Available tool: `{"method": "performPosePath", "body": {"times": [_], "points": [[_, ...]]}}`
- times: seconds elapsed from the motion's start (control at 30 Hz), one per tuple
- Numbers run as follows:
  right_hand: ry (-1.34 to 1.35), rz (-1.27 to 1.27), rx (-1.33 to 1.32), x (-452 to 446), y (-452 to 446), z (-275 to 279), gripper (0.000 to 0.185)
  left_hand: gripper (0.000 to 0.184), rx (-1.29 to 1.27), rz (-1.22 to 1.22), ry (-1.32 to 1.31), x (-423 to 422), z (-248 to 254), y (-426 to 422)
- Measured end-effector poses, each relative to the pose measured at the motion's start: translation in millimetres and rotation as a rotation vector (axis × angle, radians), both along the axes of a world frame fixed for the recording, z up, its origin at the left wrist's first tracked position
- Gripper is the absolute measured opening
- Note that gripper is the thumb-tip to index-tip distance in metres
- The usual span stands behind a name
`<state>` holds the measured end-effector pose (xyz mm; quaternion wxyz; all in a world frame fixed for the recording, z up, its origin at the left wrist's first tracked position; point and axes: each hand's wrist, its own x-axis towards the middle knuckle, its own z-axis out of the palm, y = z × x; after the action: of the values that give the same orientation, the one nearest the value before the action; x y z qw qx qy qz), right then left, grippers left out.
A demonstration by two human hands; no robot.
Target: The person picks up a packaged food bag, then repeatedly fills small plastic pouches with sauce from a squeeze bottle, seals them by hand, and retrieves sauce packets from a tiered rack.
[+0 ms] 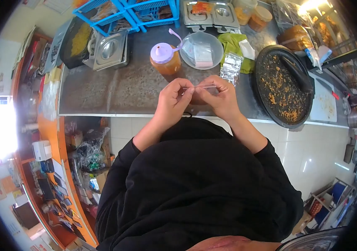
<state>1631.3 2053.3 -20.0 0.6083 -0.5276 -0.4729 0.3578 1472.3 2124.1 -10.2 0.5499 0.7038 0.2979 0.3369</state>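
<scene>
Both hands meet above the counter's front edge, fingertips nearly touching. My left hand pinches one side of a small clear plastic piece, thin and see-through. The other side is pinched by my right hand. Just beyond my left hand stands a squeeze bottle with a lilac cap and orange-brown sauce. Behind the hands sits a clear round bowl with a stack of small plastic bags. Silver foil packets lie right of the bowl, against a green cloth.
A large black round tray with orange-brown crumbs stands at the right, beside a white board with a red-handled knife. Blue baskets and lidded steel containers line the back and left of the counter.
</scene>
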Motion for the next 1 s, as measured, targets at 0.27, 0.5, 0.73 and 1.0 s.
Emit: {"method": "performPosePath", "body": {"times": [0.27,0.5,0.73,1.0], "points": [[-0.088,-0.099,-0.234,38,-41,-46,0.007,0.007,-0.103,-0.179,0.193,16,-43,1],[-0.161,-0.111,-0.531,80,-53,-111,0.011,0.019,-0.220,-0.263,0.387,19,-75,2],[-0.577,-0.446,-0.348,111,-17,-155,0.010,0.034,-0.296,-0.190,0.253,2,-83,9],[-0.094,-0.625,-0.476,118,-3,-165,0.016,0.034,-0.419,-0.144,0.135,-13,-81,18]]}}
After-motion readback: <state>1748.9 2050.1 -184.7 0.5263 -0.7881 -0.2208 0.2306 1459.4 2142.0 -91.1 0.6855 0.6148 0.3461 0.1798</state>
